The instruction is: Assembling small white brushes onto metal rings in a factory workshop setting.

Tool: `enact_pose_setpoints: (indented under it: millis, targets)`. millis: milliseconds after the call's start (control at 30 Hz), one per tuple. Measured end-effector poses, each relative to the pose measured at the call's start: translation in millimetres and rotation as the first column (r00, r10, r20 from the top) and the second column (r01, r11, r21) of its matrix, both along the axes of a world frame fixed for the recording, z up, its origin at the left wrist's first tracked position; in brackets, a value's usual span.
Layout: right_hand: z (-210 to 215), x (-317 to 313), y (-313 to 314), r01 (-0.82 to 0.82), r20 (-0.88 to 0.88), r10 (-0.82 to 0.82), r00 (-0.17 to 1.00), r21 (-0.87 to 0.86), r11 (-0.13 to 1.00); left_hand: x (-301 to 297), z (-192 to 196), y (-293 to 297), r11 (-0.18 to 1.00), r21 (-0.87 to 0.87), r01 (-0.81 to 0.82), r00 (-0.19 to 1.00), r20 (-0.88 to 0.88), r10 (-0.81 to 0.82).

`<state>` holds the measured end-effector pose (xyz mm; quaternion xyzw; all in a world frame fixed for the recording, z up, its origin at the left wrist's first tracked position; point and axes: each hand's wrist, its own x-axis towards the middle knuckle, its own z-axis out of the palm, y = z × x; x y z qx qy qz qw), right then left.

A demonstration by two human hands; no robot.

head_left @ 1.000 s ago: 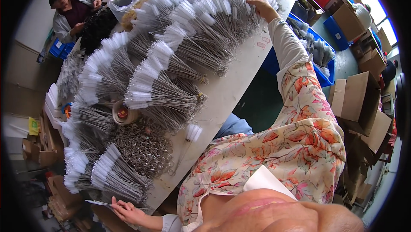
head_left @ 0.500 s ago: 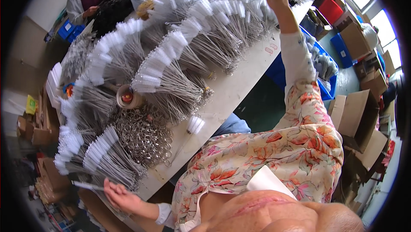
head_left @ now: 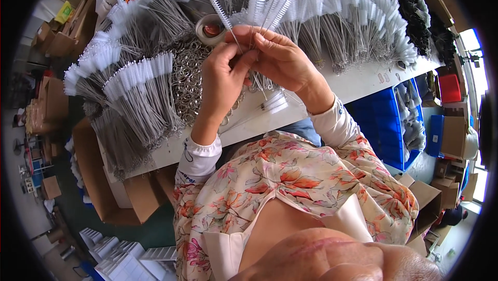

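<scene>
— Several containers are seen around the white table (head_left: 373, 81). How are they filled?

— Grey bundled goods are held in the blue bins (head_left: 386, 125) under the table's right end, though their kind cannot be told. Cardboard boxes (head_left: 98, 177) are stood on the floor at the left and right; what is kept in them is hidden. White ribbed trays (head_left: 124, 263) are stacked at the lower left.

— And on the table itself?

— Bundles of thin brushes (head_left: 145, 91) are fanned out across it, white bristle ends outward, twisted wire stems inward. A heap of metal rings (head_left: 188, 76) is piled between the bundles, and a roll of tape (head_left: 210, 28) is laid just behind the hands.

— What is held?

— A small bunch of brushes (head_left: 264, 8) is gripped above the table's near edge, in front of the tape roll. White bristle heads are spread upward like a fan; the bare wire stems are gathered below, inside the fingers.

— How are the hands set?

— The right hand (head_left: 282, 58) is closed around the stems, fingers curled over them. The left hand (head_left: 223, 78) is pressed against it, thumb and fingertips pinched on one stem (head_left: 232, 32), whose brush head is tilted up to the left. A few loose brushes (head_left: 272, 103) are left lying on the table beneath the wrists.
</scene>
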<state>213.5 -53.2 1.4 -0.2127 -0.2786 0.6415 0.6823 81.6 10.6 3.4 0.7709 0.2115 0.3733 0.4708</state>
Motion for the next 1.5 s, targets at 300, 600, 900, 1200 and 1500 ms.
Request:
enact_pose_setpoints:
  millis: [300,600,900,1200,1500]
  targets:
    - [-7.7,-14.9,8.1,0.266,0.241,-0.265,0.934,0.031,0.964,-10.6,-3.7,10.2,0.987,-0.158,-0.018,0.980,0.194,0.049]
    - [-44.0,-31.9,19.9,0.391,0.440,-0.366,0.820,0.036,0.920,7.6,-36.6,17.0,0.928,0.258,-0.269,0.951,0.225,0.213]
    - [-35.7,37.3,-23.3,0.583,0.568,-0.544,0.618,0.133,0.802,-52.2,11.6,37.7,0.916,-0.113,-0.385,0.777,0.495,0.388]
    - [-69.5,34.2,-82.7,0.531,0.968,-0.252,-0.024,0.225,0.817,-42.9,-24.5,-4.6,0.990,0.135,-0.042,0.995,-0.086,0.054]
    - [-104.3,9.9,-63.7,0.380,0.785,-0.176,-0.594,0.467,0.799,-31.0,-42.3,-9.7,0.995,0.092,0.035,0.997,-0.067,-0.029]
